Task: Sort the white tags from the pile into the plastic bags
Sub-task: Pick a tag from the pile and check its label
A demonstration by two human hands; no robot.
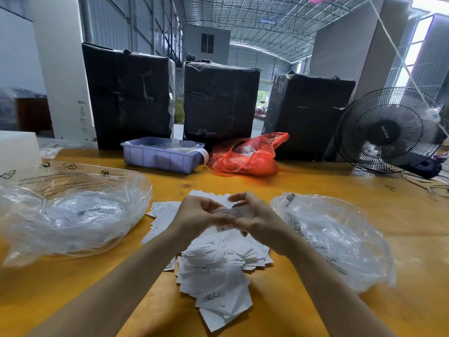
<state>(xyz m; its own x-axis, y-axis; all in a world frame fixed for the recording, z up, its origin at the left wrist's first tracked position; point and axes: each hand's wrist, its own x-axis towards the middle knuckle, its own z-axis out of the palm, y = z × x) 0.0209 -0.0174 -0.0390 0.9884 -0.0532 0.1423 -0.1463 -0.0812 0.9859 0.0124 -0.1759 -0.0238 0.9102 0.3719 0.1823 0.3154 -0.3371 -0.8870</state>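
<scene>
Both hands (227,216) pinch flat paper tag (237,212) above pile (218,266).

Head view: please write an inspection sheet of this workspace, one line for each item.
Surface: yellow table, worn at the near edge.
Job's things: pile of white tags in the middle; clear plastic bag on the left and clear plastic bag on the right, both with tags inside.
Clutter: purple bin, red plastic bag, three black-wrapped boxes, black fan.
Grippers: left hand and right hand together pinch tags above the pile.
Cables: thin cords by the fan.
Surroundings: warehouse hall with a metal roof.
</scene>
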